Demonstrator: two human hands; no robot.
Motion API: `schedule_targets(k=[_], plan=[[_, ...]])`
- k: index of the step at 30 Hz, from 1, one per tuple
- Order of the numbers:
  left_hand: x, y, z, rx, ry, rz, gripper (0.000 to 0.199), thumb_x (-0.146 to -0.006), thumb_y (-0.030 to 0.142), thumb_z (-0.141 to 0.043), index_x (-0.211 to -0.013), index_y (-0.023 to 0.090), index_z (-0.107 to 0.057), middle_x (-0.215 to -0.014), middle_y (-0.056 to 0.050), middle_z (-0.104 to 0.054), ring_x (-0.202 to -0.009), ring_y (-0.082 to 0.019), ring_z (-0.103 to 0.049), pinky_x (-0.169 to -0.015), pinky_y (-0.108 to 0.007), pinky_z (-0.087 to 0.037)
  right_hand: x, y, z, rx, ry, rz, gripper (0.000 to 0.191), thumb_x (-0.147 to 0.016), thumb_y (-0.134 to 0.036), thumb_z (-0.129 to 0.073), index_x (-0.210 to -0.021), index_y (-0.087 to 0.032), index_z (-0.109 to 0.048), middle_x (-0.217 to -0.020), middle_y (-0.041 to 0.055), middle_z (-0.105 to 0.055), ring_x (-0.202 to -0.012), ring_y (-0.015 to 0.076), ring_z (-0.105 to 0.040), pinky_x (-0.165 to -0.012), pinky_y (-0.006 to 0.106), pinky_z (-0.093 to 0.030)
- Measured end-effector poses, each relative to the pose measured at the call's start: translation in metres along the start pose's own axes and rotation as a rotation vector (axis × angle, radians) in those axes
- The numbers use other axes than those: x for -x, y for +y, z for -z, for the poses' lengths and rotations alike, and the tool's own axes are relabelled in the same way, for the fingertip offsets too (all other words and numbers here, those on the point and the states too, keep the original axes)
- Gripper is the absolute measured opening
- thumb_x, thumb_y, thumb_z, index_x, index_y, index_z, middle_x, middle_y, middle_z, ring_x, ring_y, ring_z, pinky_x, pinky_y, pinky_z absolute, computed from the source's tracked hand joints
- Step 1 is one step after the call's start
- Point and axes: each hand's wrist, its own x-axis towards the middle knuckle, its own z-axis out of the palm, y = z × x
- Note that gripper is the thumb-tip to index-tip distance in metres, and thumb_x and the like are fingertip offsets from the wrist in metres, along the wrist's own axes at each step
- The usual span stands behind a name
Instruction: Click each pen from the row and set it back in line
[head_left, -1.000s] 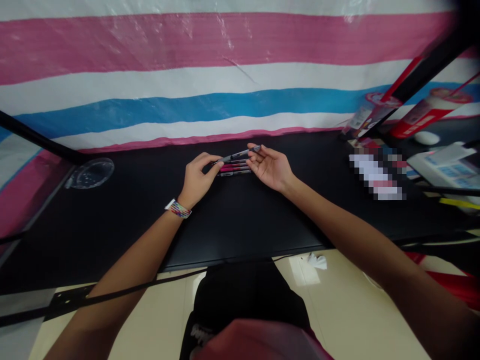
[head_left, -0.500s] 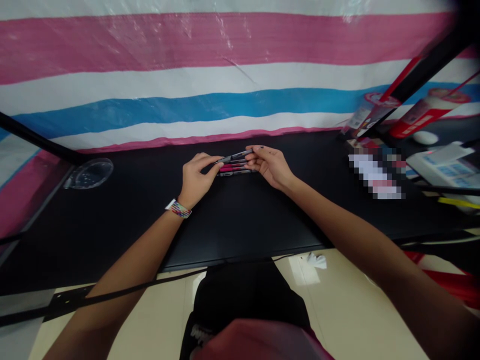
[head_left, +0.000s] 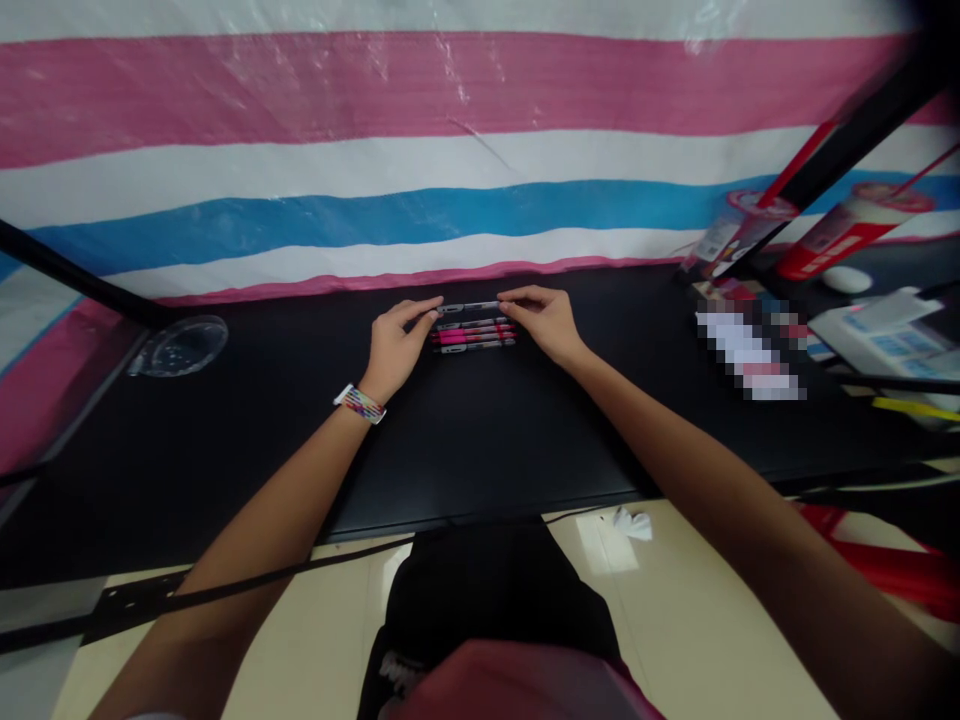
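A dark pen with a clear barrel (head_left: 469, 307) lies crosswise between my hands, at the far side of a small row of pens. My left hand (head_left: 397, 345) pinches its left end between thumb and fingers. At its right end, my right hand (head_left: 547, 320) pinches it the same way. Just nearer to me, several pens lie side by side on the black table (head_left: 480, 430), among them a pink pen (head_left: 472, 336) and a grey-black pen (head_left: 474, 348) at the near edge of the row.
A clear round plastic lid (head_left: 182, 346) lies at the left. To the right stand two drink cups with red straws, one a clear cup (head_left: 739, 235), the other a red cup (head_left: 844, 240). Beside them are a white egg-shaped object (head_left: 847, 279) and a blurred-out packet (head_left: 750, 355).
The pen in my hands has come down from a tilt to lie level, parallel to the others. My right hand has drawn off the row, so more of the pens show.
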Motion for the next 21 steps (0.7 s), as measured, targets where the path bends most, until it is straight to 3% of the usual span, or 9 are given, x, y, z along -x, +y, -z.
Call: schedule_targets(k=[4,9,15,21], plan=[[-0.002,-0.011,-0.003,-0.077,0.013,0.029,0.018,-0.097,0.025,-0.082,-0.111,0.032,-0.091,-0.111,-0.006,-0.089,-0.103,-0.027,-0.08,-0.102,-0.05,-0.06,-0.004,0.009,0.002,0.255,0.035,0.074,0.015,-0.09,-0.026,-0.082,-0.101,-0.027,-0.092,-0.107,0.0074,-0.087,-0.101,0.0294,-0.076,-0.107,0.053,-0.059],[-0.002,-0.021,-0.005,-0.108,0.022,0.006,0.017,-0.093,0.02,-0.086,-0.102,0.034,-0.091,-0.102,-0.004,-0.088,-0.099,-0.028,-0.078,-0.104,-0.053,-0.058,-0.004,0.018,0.004,0.407,-0.024,0.146,0.02,-0.095,-0.023,-0.074,-0.104,-0.028,-0.092,-0.11,0.0078,-0.088,-0.106,0.0329,-0.078,-0.11,0.055,-0.056],[-0.002,-0.022,-0.003,-0.187,-0.001,0.048,0.017,-0.095,0.022,-0.084,-0.106,0.033,-0.092,-0.099,-0.005,-0.086,-0.093,-0.027,-0.075,-0.102,-0.051,-0.056,-0.004,0.021,0.002,0.549,-0.081,0.169,0.028,-0.1,-0.019,-0.067,-0.112,-0.024,-0.092,-0.116,0.0089,-0.088,-0.11,0.0346,-0.078,-0.108,0.055,-0.057],[-0.002,-0.015,-0.001,-0.324,-0.077,0.13,0.023,-0.101,0.025,-0.073,-0.112,0.033,-0.091,-0.106,-0.006,-0.085,-0.103,-0.028,-0.072,-0.106,-0.051,-0.054,-0.002,0.018,0.001,0.672,-0.094,0.184,0.038,-0.099,-0.006,-0.062,-0.116,-0.023,-0.091,-0.122,0.0064,-0.088,-0.116,0.0324,-0.077,-0.11,0.05,-0.058]])
